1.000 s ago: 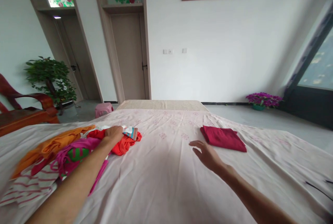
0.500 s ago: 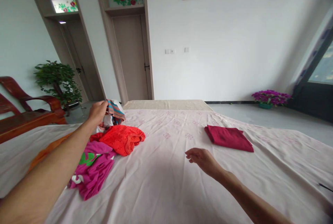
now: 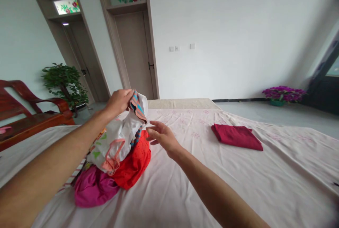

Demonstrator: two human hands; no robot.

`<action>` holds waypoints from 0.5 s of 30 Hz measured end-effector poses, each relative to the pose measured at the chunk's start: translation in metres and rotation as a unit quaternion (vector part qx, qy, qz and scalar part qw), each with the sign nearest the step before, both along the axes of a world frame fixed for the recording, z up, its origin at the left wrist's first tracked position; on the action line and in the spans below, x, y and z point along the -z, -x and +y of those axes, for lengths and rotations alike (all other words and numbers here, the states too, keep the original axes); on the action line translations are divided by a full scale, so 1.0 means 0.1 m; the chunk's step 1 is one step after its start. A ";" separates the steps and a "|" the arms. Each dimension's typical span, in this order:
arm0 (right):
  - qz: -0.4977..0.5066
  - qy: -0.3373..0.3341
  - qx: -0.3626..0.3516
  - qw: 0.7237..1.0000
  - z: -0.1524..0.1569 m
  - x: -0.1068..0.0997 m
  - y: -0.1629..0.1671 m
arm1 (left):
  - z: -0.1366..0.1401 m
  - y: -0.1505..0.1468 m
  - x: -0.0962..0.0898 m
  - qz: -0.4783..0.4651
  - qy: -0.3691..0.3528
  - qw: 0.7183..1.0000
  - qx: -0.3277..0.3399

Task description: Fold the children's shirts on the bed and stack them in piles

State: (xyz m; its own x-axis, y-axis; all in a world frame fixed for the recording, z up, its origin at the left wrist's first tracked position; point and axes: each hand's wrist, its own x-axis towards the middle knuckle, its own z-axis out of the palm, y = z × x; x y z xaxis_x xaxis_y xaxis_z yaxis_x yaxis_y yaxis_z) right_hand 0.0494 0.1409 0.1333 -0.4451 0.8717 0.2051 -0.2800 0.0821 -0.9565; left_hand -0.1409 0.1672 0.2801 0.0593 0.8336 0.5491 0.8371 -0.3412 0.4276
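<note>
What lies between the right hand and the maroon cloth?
In the head view, the patterned sheet lies between the right hand and the maroon cloth.

Soft, diffuse light; wall (image 3: pixel 227 44) bright, left transom (image 3: pixel 67 6) glowing; edges stretched (doorframe (image 3: pixel 114 44) leaning), upper right corner dark.

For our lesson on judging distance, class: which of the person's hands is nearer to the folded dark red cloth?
Right. The right hand is to the left of the folded dark red cloth, apart from it; the left hand is farther left, holding a striped cloth.
</note>
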 end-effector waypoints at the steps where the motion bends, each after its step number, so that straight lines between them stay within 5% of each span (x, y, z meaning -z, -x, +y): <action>1: 0.000 0.011 -0.003 1.000 0.00 0.01 0.15 | -0.02 -0.11 0.09 -0.023 0.052 0.998 0.016; 4: -0.024 0.049 0.029 0.998 0.03 0.08 0.44 | -0.05 -0.29 0.40 -0.077 0.168 0.978 0.098; 6: -0.029 0.066 0.053 0.996 0.06 0.09 0.43 | -0.03 -0.22 0.60 -0.085 0.178 0.970 0.146; 10: 0.040 0.022 0.093 0.995 0.19 -0.04 -0.10 | 0.00 0.30 0.98 -0.084 0.140 0.980 0.116; 15: -0.030 0.053 0.154 0.986 0.40 0.12 -0.91 | -0.14 0.85 1.51 0.041 0.228 0.971 0.061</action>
State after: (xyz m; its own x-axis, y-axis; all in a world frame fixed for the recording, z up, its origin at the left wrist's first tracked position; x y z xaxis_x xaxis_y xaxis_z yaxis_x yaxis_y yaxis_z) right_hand 0.1404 0.1806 0.1216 -0.1654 0.9823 0.0874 -0.1991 0.0535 -0.9785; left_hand -0.2256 0.1527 0.1286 0.2015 0.9728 0.1147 0.8398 -0.2318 0.4908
